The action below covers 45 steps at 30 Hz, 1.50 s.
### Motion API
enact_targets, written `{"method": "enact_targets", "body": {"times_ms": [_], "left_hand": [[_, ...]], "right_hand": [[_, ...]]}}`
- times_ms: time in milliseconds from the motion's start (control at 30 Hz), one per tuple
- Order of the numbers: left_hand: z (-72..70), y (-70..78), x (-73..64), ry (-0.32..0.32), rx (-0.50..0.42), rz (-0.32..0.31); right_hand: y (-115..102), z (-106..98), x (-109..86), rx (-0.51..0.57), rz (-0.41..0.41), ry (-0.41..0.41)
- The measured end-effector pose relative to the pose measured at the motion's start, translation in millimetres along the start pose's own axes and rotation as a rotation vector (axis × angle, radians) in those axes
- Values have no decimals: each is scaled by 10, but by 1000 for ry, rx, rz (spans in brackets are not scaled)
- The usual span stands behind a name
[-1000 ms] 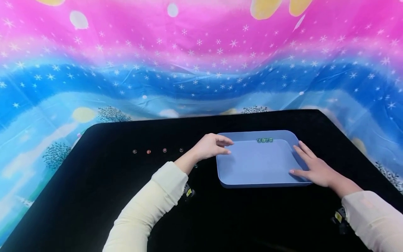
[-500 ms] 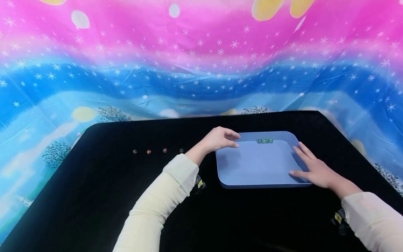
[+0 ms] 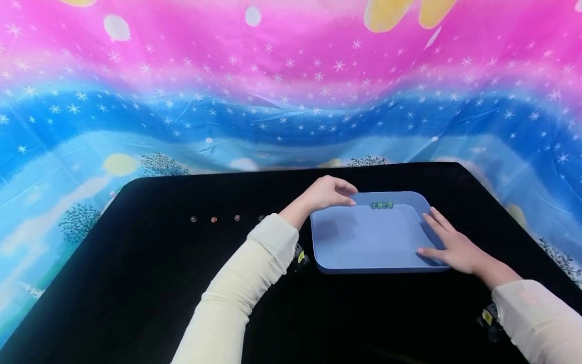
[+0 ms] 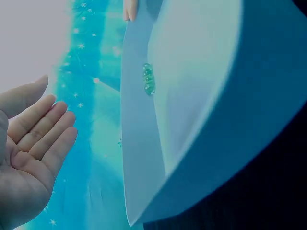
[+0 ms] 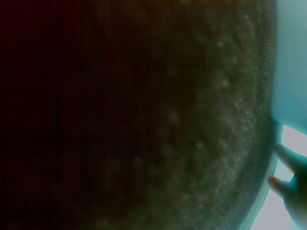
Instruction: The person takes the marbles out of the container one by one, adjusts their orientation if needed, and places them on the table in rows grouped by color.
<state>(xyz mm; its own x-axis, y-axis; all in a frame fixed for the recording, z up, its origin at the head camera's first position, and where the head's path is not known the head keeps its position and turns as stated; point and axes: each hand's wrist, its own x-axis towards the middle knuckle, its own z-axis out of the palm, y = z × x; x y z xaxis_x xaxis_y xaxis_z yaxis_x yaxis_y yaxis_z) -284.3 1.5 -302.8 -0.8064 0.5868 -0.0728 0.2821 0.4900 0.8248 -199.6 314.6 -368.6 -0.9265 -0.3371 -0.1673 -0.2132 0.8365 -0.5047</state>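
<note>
A blue-grey tray (image 3: 364,242) lies on the black table. In it, several green glass marbles (image 3: 382,206) sit in a row along the back wall. My left hand (image 3: 328,193) is raised over the tray's back left corner. In the left wrist view that left hand (image 4: 36,143) shows its palm, with relaxed fingers and nothing held. At the tray's right side, my right hand (image 3: 456,245) rests on the rim with spread, straight fingers; its thumb reaches over the inside. The right wrist view is mostly dark, with part of the right hand (image 5: 295,182) at its edge.
To the left of the tray, several small round marbles (image 3: 214,219) stand spaced in a row on the black cloth (image 3: 150,273). My left sleeve (image 3: 254,283) covers the row's right end. A printed fabric backdrop (image 3: 273,101) hangs behind the table.
My left hand has moved right and away from me, from the tray's left edge to over its back left part. The right hand, tray and green marbles have stayed put.
</note>
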Motion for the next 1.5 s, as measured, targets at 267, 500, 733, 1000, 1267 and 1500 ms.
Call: {"method": "enact_targets", "body": {"times_ms": [267,500,733,1000,1267,1500], "left_hand": [[10,59,55,-2,-18,5],[12,95,128,-7,-25,26],[81,150,230,18,3,53],[207,172,391,47,-7,84],[373,99,551,52,41,59],[419,27,626,32,62,69]], "right_hand": [[16,14,6,-13,-1,9],[11,19,1,-3,-2,8],[7,28,-16,-5,-2,11],[-26,16,-2,-12,9,9],[-23,42,0,-10,22,10],[-34,26,-4,-32,21,18]]}}
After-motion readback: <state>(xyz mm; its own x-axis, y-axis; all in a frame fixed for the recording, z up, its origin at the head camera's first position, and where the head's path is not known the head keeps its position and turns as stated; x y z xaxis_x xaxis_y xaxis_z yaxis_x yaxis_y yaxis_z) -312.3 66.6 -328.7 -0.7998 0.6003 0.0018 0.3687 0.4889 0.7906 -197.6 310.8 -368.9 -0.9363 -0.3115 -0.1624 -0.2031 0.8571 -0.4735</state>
